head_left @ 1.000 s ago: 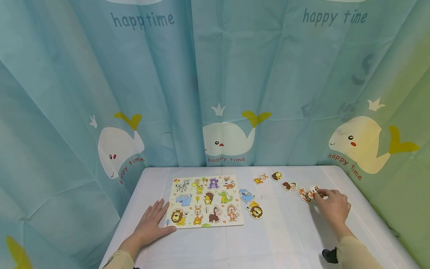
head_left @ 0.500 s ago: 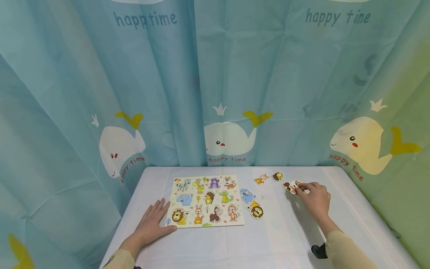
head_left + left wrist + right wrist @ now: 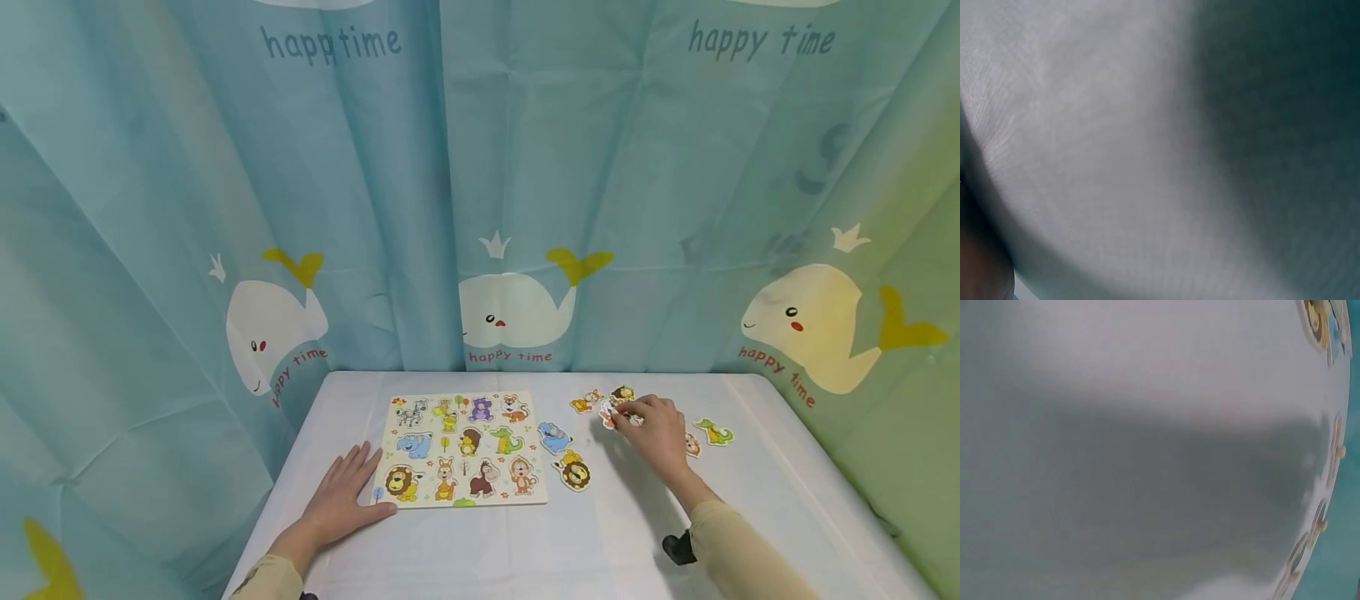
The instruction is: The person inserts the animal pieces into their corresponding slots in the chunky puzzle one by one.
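Observation:
My right hand (image 3: 654, 435) pinches a white-and-orange animal puzzle piece (image 3: 607, 414) between thumb and fingertips, close over the loose pieces on the right. Just beyond it lie a hedgehog piece (image 3: 622, 392) and a kangaroo piece (image 3: 586, 402). A monkey piece (image 3: 693, 445) is partly hidden behind the hand. My left hand (image 3: 339, 497) rests flat on the table at the left edge of the animal puzzle board (image 3: 495, 502), thumb by its near corner. In the left wrist view only a dark bit of skin (image 3: 985, 269) shows against blurred cloth.
An elephant piece (image 3: 554, 437) and a lion piece (image 3: 574, 473) lie along the board's right side. Farther right is a crocodile piece (image 3: 716, 432). The white-covered table (image 3: 480, 558) ends at a blue whale-print curtain (image 3: 405, 208). Pegged pieces (image 3: 1319, 524) edge the right wrist view.
My right hand has moved left across the loose pieces, carrying the white-and-orange puzzle piece. The crocodile and monkey pieces have come into sight behind it. My left hand stays put.

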Demonstrator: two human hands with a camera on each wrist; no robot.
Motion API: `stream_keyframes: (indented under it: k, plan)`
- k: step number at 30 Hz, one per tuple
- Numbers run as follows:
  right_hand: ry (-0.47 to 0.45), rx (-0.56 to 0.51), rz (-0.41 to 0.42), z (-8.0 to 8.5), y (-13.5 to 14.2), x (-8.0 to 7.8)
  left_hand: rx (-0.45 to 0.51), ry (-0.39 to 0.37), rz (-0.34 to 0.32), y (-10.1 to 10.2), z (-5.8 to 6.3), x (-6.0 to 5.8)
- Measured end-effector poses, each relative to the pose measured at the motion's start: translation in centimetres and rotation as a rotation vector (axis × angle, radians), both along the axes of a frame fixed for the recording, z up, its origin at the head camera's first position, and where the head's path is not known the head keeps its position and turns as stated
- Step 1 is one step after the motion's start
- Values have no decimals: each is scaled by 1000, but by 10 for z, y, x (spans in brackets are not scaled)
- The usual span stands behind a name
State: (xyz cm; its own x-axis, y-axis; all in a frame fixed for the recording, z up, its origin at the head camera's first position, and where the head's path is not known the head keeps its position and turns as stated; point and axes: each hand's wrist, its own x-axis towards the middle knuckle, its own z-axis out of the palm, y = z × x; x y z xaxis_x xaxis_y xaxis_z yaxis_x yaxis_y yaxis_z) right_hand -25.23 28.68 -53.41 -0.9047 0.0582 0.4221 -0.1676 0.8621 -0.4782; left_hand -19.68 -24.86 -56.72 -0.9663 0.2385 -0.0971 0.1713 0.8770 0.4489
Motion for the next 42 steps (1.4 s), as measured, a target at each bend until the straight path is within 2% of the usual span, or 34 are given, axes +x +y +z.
stream_keyframes:
  k: [9,17,29,38,42]
  plan:
    - [19,16,53,-2,-28,-18,-8,-2,1,0,1,0]
    - [-54,-9,87,-1,-55,-30,-9,-20,7,1,2,0]
    - [-92,23,162,-6,-90,-45,-7,-7,-5,1,3,-2]
    - [-152,53,187,-14,-112,-56,53,53,-18,1,1,2]
    - [-154,64,197,-15,-121,-60,31,23,-8,1,1,1]
